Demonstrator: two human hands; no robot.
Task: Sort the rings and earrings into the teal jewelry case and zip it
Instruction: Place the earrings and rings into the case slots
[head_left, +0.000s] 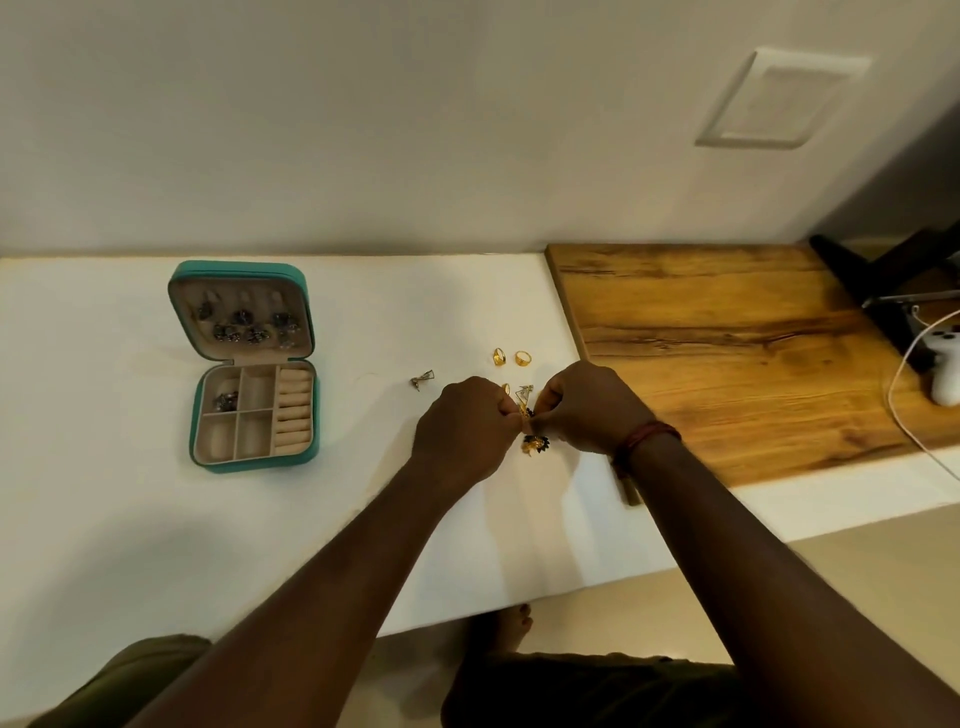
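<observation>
The teal jewelry case (208, 457) lies open at the left of the white table, its lid holding several dark earrings and one dark piece in a tray compartment. My left hand (462, 421) and my right hand (592, 405) meet at the table's middle, both pinched on a gold earring with dark beads (527, 413) between the fingertips. Below them lies a second gold and black earring (535, 444). Two gold rings (511, 357) rest just beyond my hands. A silver triangular earring (422, 381) lies to the left, another (524, 389) shows between my hands.
A wooden board (727, 353) covers the table's right part. A white game controller (948, 374) with a cable and a black stand (883, 275) sit at its far right. The wall runs along the table's back edge.
</observation>
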